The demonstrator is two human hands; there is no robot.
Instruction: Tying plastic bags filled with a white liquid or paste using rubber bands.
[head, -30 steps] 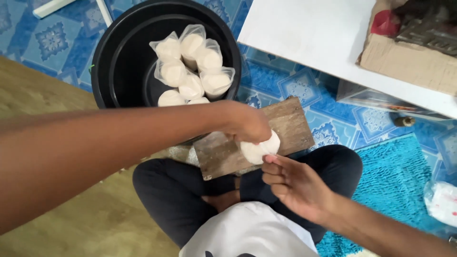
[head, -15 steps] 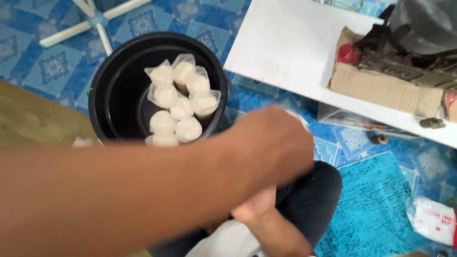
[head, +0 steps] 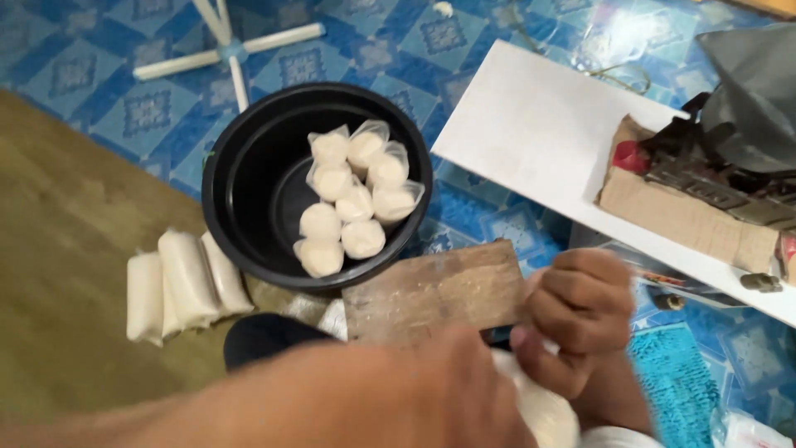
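Both hands, the right hand (head: 580,319) fisted and the left hand (head: 431,390) blurred, its grip unclear, are closed around a white plastic-wrapped lump (head: 543,406), long axis unreadable, beside the wooden board (head: 431,290).

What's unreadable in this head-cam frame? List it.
- Left hand: motion-blurred in the head view; grip cannot be told.
- White bag at the lap: mostly covered by both hands; its contents and closure are hidden.
- Right hand: fist closed at the bag's top, fingertips hidden.
- Wooden board: near edge hidden by the left hand.
- Cardboard box on the white table: cut by the right edge, contents unclear.
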